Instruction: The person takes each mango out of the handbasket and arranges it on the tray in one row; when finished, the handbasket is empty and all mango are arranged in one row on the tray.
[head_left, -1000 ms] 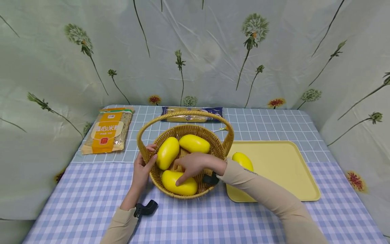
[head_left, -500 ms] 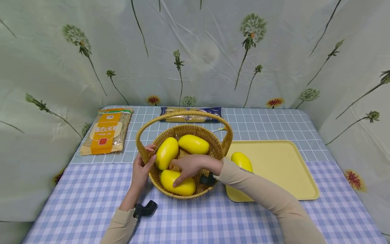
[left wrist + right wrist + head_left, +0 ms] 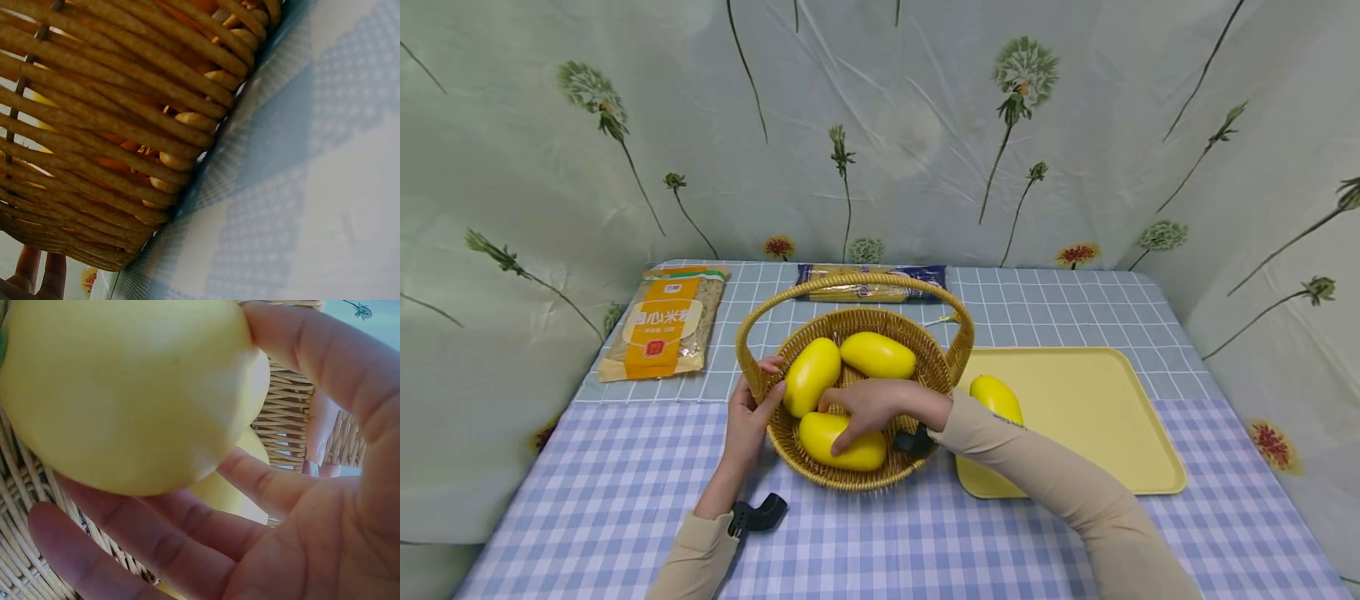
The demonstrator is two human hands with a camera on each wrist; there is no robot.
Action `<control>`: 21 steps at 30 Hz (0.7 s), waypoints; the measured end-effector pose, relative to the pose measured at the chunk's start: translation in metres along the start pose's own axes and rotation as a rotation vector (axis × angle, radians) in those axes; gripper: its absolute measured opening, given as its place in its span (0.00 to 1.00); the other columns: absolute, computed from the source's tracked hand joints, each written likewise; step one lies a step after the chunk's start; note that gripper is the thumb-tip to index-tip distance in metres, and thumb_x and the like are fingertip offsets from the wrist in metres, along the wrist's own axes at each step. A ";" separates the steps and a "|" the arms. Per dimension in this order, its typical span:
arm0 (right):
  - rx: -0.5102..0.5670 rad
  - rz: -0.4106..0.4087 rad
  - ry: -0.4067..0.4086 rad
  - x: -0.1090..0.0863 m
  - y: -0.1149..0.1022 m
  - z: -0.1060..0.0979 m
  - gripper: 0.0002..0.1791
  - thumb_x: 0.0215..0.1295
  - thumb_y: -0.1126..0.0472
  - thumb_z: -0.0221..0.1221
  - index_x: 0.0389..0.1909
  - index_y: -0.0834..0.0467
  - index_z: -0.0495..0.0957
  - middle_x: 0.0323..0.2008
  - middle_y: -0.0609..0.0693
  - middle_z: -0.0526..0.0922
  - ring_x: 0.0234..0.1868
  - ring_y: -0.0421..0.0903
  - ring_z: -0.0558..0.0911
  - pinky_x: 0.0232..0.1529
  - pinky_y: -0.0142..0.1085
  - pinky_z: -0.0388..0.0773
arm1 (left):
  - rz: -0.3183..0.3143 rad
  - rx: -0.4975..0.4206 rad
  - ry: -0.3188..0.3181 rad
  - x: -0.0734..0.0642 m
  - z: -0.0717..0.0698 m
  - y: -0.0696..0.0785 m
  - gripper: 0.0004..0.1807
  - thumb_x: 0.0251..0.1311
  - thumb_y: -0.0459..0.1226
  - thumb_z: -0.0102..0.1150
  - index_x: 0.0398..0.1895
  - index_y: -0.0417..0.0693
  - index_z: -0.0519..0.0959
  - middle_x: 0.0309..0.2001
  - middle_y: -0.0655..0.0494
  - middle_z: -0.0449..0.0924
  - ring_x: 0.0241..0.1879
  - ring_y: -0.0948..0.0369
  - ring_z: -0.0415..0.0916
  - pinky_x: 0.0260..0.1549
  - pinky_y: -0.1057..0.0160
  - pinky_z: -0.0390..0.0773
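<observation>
Fruit [image 3: 822, 439], yellow and mango-like, is inside the wicker basket [image 3: 928, 353], near side, grasped by the right hand [image 3: 876, 407]: thumb on its near face, fingers around the other side per right wrist view. Can't tell if it's off the basket floor. Two more in there: left-side yellow fruit [image 3: 812, 377] and back yellow fruit [image 3: 877, 355]. Left hand [image 3: 748, 423] grips the basket's left rim at the handle foot. Basket sits upright on checked cloth [image 3: 940, 550]. Just right of it: yellow tray [image 3: 1082, 417] with tray fruit [image 3: 997, 397] at its left side, partly hidden by the right sleeve [image 3: 1052, 475]. Blue-ended noodle pack [image 3: 865, 293] behind basket, orange-labelled bag [image 3: 662, 329] back left.
</observation>
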State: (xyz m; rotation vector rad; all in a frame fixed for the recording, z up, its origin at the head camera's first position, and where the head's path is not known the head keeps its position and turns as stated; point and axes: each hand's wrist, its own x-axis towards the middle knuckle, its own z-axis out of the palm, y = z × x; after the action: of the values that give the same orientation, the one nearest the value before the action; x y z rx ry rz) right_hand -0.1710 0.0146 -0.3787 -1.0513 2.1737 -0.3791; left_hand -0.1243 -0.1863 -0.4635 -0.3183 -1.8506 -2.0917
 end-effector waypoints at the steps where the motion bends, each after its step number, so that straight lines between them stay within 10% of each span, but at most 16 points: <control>1: 0.005 -0.003 0.000 0.000 0.000 0.000 0.32 0.57 0.47 0.66 0.60 0.53 0.68 0.52 0.52 0.77 0.48 0.42 0.75 0.51 0.33 0.70 | 0.001 0.001 0.000 0.000 0.000 0.000 0.10 0.64 0.22 0.49 0.46 0.25 0.65 0.56 0.36 0.69 0.60 0.55 0.65 0.60 0.65 0.62; 21: 0.032 0.003 0.004 -0.004 0.004 -0.003 0.32 0.58 0.50 0.66 0.61 0.53 0.67 0.47 0.52 0.78 0.43 0.41 0.75 0.48 0.33 0.71 | 0.001 0.016 -0.004 0.000 -0.002 -0.002 0.11 0.63 0.23 0.51 0.46 0.26 0.65 0.56 0.34 0.69 0.60 0.56 0.66 0.61 0.64 0.62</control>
State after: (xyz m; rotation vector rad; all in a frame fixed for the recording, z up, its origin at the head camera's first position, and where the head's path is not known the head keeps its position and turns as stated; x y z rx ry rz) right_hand -0.1738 0.0206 -0.3766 -1.0301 2.1658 -0.4143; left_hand -0.1254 -0.1880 -0.4655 -0.3196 -1.8687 -2.0758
